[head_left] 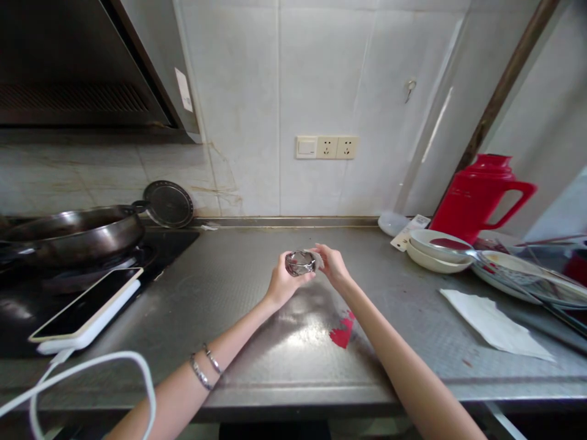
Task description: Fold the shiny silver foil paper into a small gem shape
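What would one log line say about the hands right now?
left hand: holds glass | right hand: touches glass rim | place: above steel counter | nearby: red scrap, phone

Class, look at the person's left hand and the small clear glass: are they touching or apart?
Touching. The head view shows the left hand with its fingers wrapped round the small clear glass, no gap between them.

Both bare forearms reached forward and converged. The left hand (283, 282) (two thin bracelets on its wrist) curled its fingers in a closed grip; the right hand (334, 266) pinched with fingertips just beside it.
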The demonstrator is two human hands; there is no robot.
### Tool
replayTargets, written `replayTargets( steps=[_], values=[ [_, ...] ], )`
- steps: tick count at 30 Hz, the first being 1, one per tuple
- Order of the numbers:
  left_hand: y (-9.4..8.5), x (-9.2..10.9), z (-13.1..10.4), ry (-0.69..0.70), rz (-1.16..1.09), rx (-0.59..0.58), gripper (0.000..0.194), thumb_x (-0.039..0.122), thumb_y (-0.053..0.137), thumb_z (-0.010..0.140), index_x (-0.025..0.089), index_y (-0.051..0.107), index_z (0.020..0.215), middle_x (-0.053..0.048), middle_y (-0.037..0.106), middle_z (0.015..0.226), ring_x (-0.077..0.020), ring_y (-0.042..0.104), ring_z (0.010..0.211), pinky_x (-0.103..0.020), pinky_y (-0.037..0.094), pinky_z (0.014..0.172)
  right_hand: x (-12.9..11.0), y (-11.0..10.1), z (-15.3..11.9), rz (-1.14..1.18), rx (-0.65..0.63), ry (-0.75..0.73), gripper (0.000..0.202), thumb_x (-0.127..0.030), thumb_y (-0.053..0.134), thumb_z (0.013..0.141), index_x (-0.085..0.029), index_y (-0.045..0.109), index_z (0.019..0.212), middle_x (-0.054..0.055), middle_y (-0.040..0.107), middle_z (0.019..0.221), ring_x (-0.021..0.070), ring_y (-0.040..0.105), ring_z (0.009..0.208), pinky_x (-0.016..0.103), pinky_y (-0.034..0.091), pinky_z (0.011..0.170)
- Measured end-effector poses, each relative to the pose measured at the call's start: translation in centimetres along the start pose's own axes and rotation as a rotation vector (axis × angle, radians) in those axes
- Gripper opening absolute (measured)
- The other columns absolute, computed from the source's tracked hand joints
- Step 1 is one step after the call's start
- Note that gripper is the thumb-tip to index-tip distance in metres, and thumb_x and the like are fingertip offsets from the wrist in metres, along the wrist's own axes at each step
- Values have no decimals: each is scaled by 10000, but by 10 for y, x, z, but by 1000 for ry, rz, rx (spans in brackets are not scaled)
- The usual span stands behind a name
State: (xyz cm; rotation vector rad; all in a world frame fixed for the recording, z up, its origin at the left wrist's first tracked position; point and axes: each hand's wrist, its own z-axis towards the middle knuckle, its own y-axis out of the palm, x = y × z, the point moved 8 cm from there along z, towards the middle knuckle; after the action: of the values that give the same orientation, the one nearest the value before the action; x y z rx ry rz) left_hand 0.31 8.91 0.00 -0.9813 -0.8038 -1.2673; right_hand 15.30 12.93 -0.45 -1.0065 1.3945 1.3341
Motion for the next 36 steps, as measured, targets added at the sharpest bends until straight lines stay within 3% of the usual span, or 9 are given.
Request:
replayTargets(
  steps=[4, 11, 20, 27, 32, 36],
  values=[
    [5, -4, -2, 2, 8, -29, 756, 353, 833, 562, 179, 431, 1179, -102, 625, 1082, -219, 635, 971, -377, 493, 890, 4, 2, 0, -34, 14, -10, 328, -442, 573, 688, -161, 736, 734, 35, 719, 733, 170, 573, 626, 265, 362, 560],
    [13, 8, -9, 56, -13, -98, 737, 319, 822, 586, 206, 430, 1200, -97, 628, 1106, -220, 632, 1001, -384, 497, 904, 5, 16, -5, 54, -62, -37, 245, -393, 612, 644, -175, 718, 681, 32, 722, 721, 202, 624, 712, 281, 447, 657],
    [16, 15, -13, 76, -27, -139, 725, 311, 809, 615, 186, 414, 1210, -122, 635, 1153, -235, 622, 1052, -403, 482, 939, 2, 34, -24, 175, -209, 101, 361, -459, 560, 753, -147, 740, 751, 73, 729, 704, 202, 647, 643, 291, 499, 626],
    [15, 19, -13, 71, -23, -136, 713, 343, 788, 636, 183, 393, 1208, -120, 634, 1144, -233, 624, 1047, -390, 485, 927, -4, 40, -26, 135, -318, 58, 500, -565, 471, 814, -151, 738, 897, 100, 743, 839, 226, 674, 757, 315, 521, 696],
    [15, 19, -16, 64, 34, -98, 726, 359, 771, 662, 175, 351, 1225, -148, 605, 1170, -258, 606, 1075, -427, 478, 929, -5, 39, -26, 114, -275, 22, 543, -612, 441, 812, -158, 738, 799, 94, 740, 807, 231, 667, 775, 312, 513, 708],
    [8, 18, -12, 77, 94, -25, 671, 375, 752, 680, 166, 361, 1183, -150, 577, 1166, -257, 593, 1073, -413, 468, 923, -2, 42, -26, 148, -265, -11, 539, -630, 463, 796, -163, 731, 826, 82, 737, 836, 240, 658, 826, 324, 498, 763]
  ],
)
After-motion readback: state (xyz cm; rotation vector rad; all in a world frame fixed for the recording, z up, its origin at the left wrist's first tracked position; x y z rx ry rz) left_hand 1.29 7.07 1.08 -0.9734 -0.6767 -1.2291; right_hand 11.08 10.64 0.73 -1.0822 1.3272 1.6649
